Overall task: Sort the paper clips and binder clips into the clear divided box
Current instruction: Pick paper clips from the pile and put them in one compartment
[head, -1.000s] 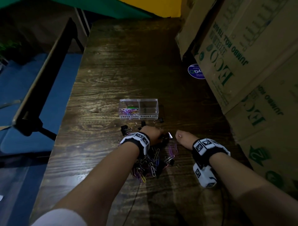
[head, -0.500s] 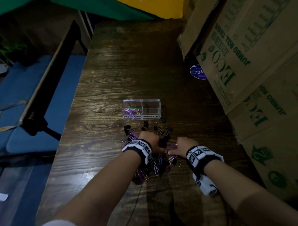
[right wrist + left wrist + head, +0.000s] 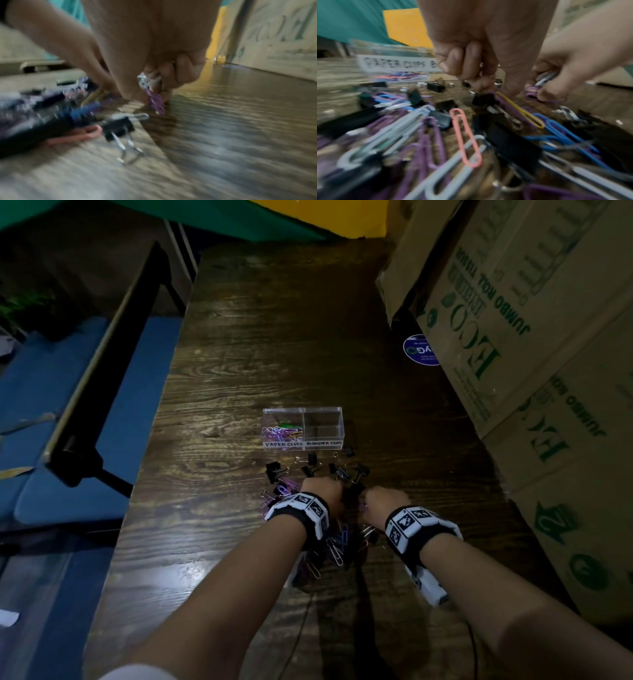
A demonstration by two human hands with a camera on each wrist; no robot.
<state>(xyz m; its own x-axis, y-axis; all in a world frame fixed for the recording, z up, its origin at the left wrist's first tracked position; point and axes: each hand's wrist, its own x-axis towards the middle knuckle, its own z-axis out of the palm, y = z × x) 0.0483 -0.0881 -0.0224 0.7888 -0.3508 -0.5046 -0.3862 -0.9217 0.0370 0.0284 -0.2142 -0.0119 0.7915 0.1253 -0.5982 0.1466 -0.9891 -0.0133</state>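
dark wooden table [image 3: 274, 337]; cardboard boxes [image 3: 513, 320] along its right edge.

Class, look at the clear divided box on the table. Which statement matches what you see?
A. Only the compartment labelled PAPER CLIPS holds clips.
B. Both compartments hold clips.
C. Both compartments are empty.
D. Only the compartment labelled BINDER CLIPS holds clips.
A: in the head view the clear divided box has coloured paper clips in its left compartment, labelled PAPER CLIPS, while the right one, labelled BINDER CLIPS, shows nothing inside.
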